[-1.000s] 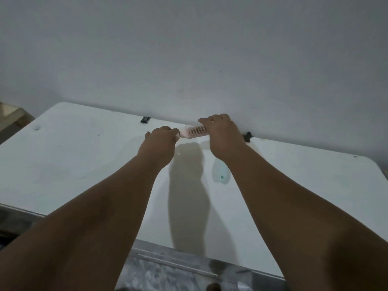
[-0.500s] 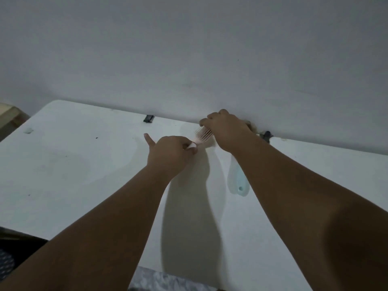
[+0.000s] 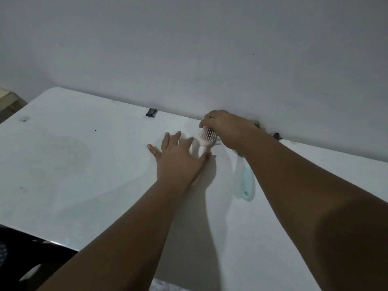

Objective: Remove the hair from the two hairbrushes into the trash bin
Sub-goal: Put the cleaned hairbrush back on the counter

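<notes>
Head view, near to far. At the lower left corner, a dark curved object (image 3: pixel 31 255) lies below the near edge of the white worktop (image 3: pixel 84 175); what it is cannot be told. Both bare forearms reach forward across the worktop from the near edge.

Under the right forearm lies the blue hairbrush (image 3: pixel 246 185), flat on the worktop. Its pale handle points toward the viewer and has a small hole at the near end. Its head is hidden by the arm.

The left hand (image 3: pixel 180 158) hovers palm down with its fingers straight and spread, gripping nothing. Its right edge is just beside, perhaps touching, the handle of the pink hairbrush (image 3: pixel 206 137).

The pink hairbrush sits between the two hands, handle toward the viewer and pale bristles in view. The right hand (image 3: pixel 230 128) comes over the head of the brush from above, fingers curled down around its far end and holding it. Whether the brush rests on the worktop or is lifted cannot be told.

Just past the right hand, at the foot of the wall (image 3: pixel 189 49), a small brownish tuft (image 3: pixel 256 123) shows. A black clip (image 3: pixel 151 112) sits on the far edge of the worktop to the left, and a second dark piece (image 3: pixel 276 135) to the right.
</notes>
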